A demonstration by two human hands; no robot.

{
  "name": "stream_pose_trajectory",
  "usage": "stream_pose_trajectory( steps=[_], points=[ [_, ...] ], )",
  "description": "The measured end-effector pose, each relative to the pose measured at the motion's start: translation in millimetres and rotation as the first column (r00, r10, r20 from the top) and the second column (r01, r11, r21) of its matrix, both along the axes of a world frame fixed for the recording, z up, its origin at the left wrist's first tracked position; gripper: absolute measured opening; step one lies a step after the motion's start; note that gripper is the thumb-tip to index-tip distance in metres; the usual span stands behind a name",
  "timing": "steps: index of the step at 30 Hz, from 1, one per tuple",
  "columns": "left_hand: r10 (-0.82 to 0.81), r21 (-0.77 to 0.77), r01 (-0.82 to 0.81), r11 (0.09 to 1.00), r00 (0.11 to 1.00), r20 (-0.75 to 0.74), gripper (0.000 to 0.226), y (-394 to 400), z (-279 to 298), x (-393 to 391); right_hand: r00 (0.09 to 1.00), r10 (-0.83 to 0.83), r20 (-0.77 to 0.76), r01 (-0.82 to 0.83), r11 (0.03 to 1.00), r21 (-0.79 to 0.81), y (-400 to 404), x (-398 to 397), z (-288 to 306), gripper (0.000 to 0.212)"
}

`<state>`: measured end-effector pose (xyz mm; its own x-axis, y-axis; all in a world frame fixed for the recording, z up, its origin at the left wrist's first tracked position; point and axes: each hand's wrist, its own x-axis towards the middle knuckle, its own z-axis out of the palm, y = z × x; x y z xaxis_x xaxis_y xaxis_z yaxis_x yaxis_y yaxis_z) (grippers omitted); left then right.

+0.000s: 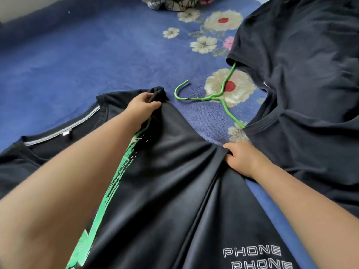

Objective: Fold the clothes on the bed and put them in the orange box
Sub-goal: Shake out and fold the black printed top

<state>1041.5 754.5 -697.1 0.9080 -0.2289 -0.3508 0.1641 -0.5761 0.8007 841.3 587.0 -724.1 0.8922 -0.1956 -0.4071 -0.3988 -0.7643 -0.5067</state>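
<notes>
A black T-shirt [171,171] with a green print and white "PHONE" lettering lies across the blue bed in front of me. Its grey-lined collar [64,127] is at the left. My left hand [142,107] grips a bunched fold of the shirt near its top edge. My right hand [240,158] pinches the shirt's right edge, pulling creases into the cloth. A second dark T-shirt [303,84] lies spread at the right with a green hanger [223,94] sticking out of it. No orange box is in view.
The bed is covered by a blue blanket [77,55] with a pattern of white, red and pink flowers. A crumpled patterned cloth [172,3] lies at the far edge. A pale wall strip shows at the top left.
</notes>
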Motion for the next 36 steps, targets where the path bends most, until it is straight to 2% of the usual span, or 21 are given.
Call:
stream_pose_trajectory(
  steps=[2,6,9,11,14,16,18,21,22,23,24,25,26,28,29,33,35,36],
  points=[
    [-0.004,-0.144,-0.009,0.990,0.996,-0.088,0.048,11.2,3.2,-9.3,1.000,-0.012,0.005,0.012,1.000,-0.003,-1.2,0.7,-1.5,0.017],
    [-0.011,0.010,0.011,1.000,1.000,-0.015,0.039,60.6,6.0,-49.8,0.999,-0.036,0.027,0.039,0.995,-0.088,-1.3,1.7,-5.4,0.020],
    [-0.079,0.035,0.091,0.995,0.964,-0.252,0.011,115.8,22.9,-88.4,0.998,-0.059,-0.010,0.056,0.979,-0.197,11.6,-2.7,-1.5,0.025],
    [-0.138,0.049,0.173,0.984,0.903,-0.406,0.022,146.5,30.9,-112.4,0.994,-0.086,-0.061,0.067,0.960,-0.271,21.0,-8.4,5.5,0.025],
    [-0.194,0.050,0.263,0.963,0.815,-0.546,0.029,182.1,34.7,-148.9,0.981,-0.173,-0.082,0.142,0.944,-0.300,36.4,-27.8,17.0,0.029],
    [-0.177,0.067,0.265,0.962,0.791,-0.586,0.030,206.8,35.1,-171.9,0.975,-0.218,-0.032,0.196,0.923,-0.331,50.0,-45.0,26.0,0.034],
    [-0.158,0.078,0.265,0.961,0.759,-0.631,0.027,234.4,35.9,-191.0,0.979,-0.193,0.061,0.201,0.889,-0.411,64.3,-60.9,34.4,0.042],
    [-0.146,0.019,0.235,0.972,0.663,-0.734,0.031,275.7,37.6,-225.1,0.975,0.168,0.147,-0.052,0.811,-0.583,90.6,-71.4,48.8,0.060],
    [-0.129,-0.018,0.173,0.985,0.654,-0.746,0.022,285.4,38.8,-236.1,0.929,0.352,0.118,-0.194,0.731,-0.654,100.7,-70.1,53.1,0.066],
    [-0.108,-0.051,0.105,0.993,0.663,-0.741,0.009,292.3,37.7,-244.7,0.869,0.494,-0.007,-0.359,0.622,-0.695,111.9,-66.7,58.6,0.070],
    [-0.081,-0.079,0.034,0.996,0.675,-0.733,0.005,298.7,39.1,-250.2,0.818,0.561,-0.129,-0.488,0.557,-0.671,124.5,-61.1,64.5,0.066],
    [-0.057,-0.113,-0.035,0.993,0.694,-0.717,0.009,302.0,39.9,-251.3,0.815,0.537,-0.216,-0.542,0.579,-0.609,134.9,-54.8,69.5,0.057],
    [-0.035,-0.157,-0.105,0.982,0.714,-0.699,0.013,303.7,45.1,-249.5,0.834,0.501,-0.232,-0.536,0.634,-0.557,145.5,-46.6,74.5,0.049],
    [0.015,-0.210,-0.186,0.960,0.781,-0.624,0.016,308.4,61.6,-237.8,0.902,0.418,-0.106,-0.412,0.762,-0.500,166.6,-26.8,83.4,0.040],
    [0.042,-0.210,-0.198,0.957,0.816,-0.576,0.018,312.8,70.1,-227.0,0.920,0.391,-0.037,-0.358,0.795,-0.490,176.0,-12.8,84.7,0.039],
    [0.053,-0.090,-0.095,0.991,0.918,-0.393,0.011,335.0,91.6,-186.7,0.922,0.388,0.011,-0.341,0.822,-0.456,201.9,37.5,78.6,0.047],
    [0.020,-0.041,-0.039,0.998,0.922,-0.387,0.004,344.7,93.0,-172.6,0.946,0.324,0.012,-0.283,0.844,-0.456,207.3,57.3,75.5,0.052],
    [0.003,-0.035,-0.019,0.999,0.914,-0.405,0.009,347.9,92.9,-169.3,0.958,0.287,-0.002,-0.255,0.847,-0.466,208.4,65.1,73.9,0.053]
  ],
)
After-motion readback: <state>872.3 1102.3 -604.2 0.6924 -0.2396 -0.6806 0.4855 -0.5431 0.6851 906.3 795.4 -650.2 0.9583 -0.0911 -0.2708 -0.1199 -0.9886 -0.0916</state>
